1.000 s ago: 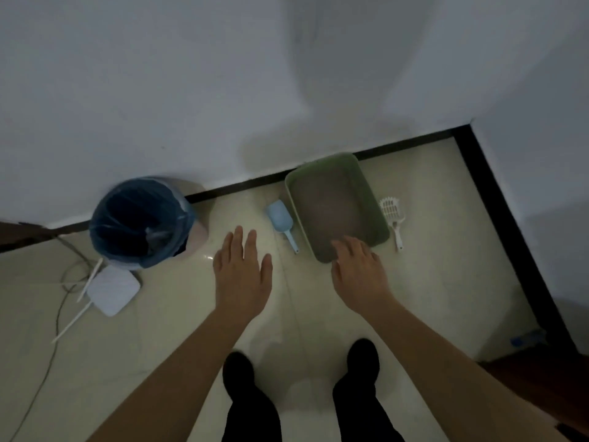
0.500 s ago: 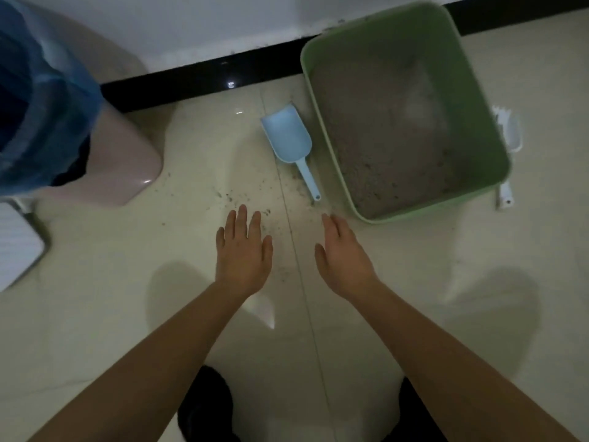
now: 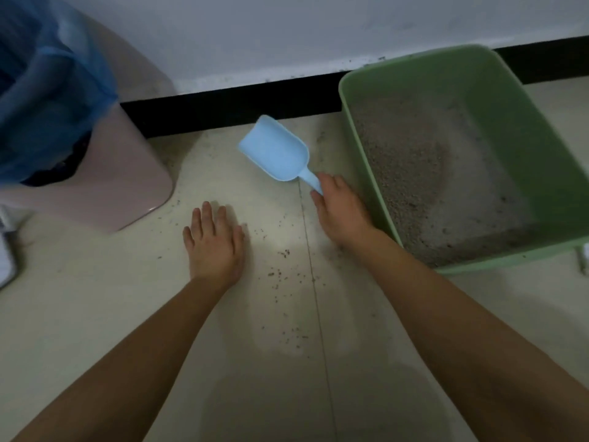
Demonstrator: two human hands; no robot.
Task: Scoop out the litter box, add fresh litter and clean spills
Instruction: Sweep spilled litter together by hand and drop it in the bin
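Note:
A green litter box (image 3: 360, 141) with grey litter inside stands on the floor at the right, against the black baseboard. Left of it lies a light blue scoop (image 3: 274, 151), bowl pointing toward the wall. My right hand (image 3: 341, 208) is closed around the scoop's handle, right beside the box's left wall. My left hand (image 3: 215, 240) rests flat on the tile with fingers apart and holds nothing. Dark litter crumbs (image 3: 280, 275) are scattered on the floor between and below my hands.
A pink bin (image 3: 121, 186) lined with a blue bag (image 3: 47, 90) stands at the left. A white object (image 3: 6, 260) shows at the left edge. The handle of a white slotted scoop (image 3: 583, 260) peeks out behind the box's near right corner.
The view has dropped closer to the floor. My right hand moved forward from the tile and took hold of the blue scoop's handle. My left hand stays flat on the floor.

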